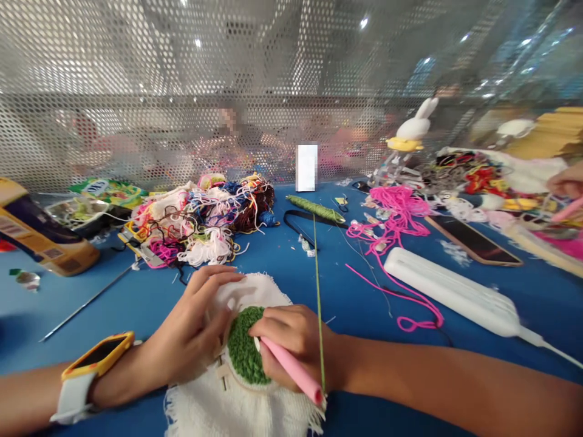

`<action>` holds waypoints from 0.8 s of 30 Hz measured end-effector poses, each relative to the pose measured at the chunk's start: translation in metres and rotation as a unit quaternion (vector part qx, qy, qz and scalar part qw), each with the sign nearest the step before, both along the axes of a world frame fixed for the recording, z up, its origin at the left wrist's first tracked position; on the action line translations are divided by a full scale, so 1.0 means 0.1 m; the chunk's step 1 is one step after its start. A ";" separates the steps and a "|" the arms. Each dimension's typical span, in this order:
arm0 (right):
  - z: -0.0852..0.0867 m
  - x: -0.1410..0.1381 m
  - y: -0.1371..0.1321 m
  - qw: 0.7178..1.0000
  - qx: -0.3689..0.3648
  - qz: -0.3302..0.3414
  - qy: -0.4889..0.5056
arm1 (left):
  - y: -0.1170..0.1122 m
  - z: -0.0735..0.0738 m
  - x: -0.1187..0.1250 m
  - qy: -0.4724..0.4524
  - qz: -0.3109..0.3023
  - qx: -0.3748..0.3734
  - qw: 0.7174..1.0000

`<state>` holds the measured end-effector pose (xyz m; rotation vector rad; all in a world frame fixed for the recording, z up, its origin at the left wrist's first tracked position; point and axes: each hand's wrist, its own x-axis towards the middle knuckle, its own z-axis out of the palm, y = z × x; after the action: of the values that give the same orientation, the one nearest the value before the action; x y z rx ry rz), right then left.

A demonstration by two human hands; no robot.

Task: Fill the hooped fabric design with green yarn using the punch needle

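A small embroidery hoop (242,383) holds white fringed cloth (237,413), with a patch of looped green yarn (245,346) filling much of its middle. My left hand (195,321) grips the hoop's left side, its fingers curving over the far part of the cloth and the thumb at the rim. In my right hand (296,340) is a pink punch needle (294,370), slanted with its rear end toward me. The tip is hidden behind my fingers at the green patch. A green strand (317,285) runs from the needle's rear end toward a green yarn bundle (314,208).
Tangled yarn (204,218) lies behind my left hand, near a metal rod (91,309) and a bottle (50,237). To the right are pink yarn (396,212), a phone (476,240) and a white corded device (450,291). Another person's hand (567,182) shows at the right edge.
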<state>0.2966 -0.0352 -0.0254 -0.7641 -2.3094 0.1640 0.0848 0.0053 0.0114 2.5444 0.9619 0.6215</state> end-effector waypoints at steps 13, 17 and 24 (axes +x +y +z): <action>-0.02 -0.01 0.00 0.999 0.032 0.008 -0.012 | 0.87 0.16 1.71 0.173 -0.241 0.354 0.887; -0.01 -0.01 0.01 0.999 0.030 0.002 -0.028 | 0.67 0.26 1.66 0.157 -0.238 0.376 0.882; -0.04 0.01 0.02 0.999 0.016 0.010 -0.043 | 0.38 0.59 1.04 0.084 -0.215 0.441 0.867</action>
<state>0.2973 -0.0336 -0.0295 -0.7463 -2.3948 0.1047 0.1890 0.0438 0.0709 3.4971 0.0729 0.8386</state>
